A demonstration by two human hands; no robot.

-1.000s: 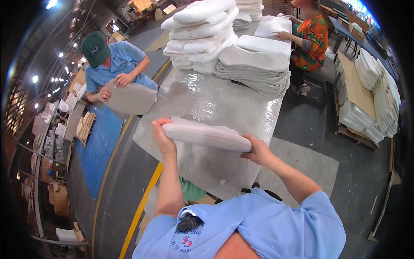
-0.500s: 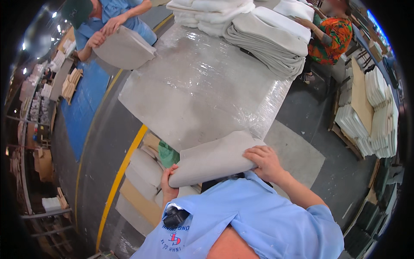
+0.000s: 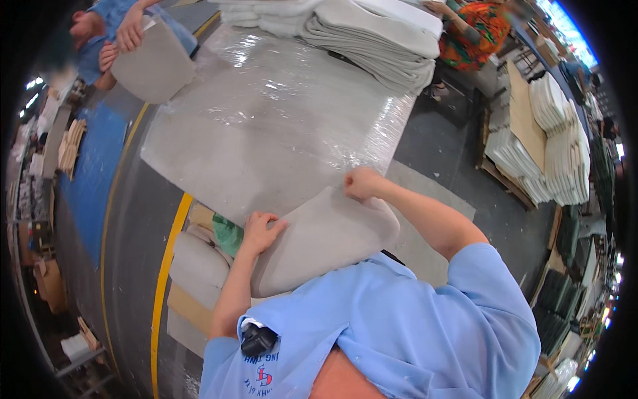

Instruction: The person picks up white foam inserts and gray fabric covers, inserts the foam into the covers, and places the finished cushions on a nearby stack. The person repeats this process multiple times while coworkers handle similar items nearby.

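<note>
Inside pocket (image 3: 267, 318), black device (image 3: 258, 341), hands (image 3: 261, 231) (image 3: 363, 183) on pad (image 3: 325, 246)

Cushion (image 3: 329, 243): smooth, matt cloth; tabletop (image 3: 259, 139): glossy, wrinkled clear plastic film (image 3: 385, 126).

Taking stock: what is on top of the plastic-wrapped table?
On the table, folded grey pieces and white padding are stacked. The grey cushion hides part of the near end; what lies beneath the stacks is covered.
</note>
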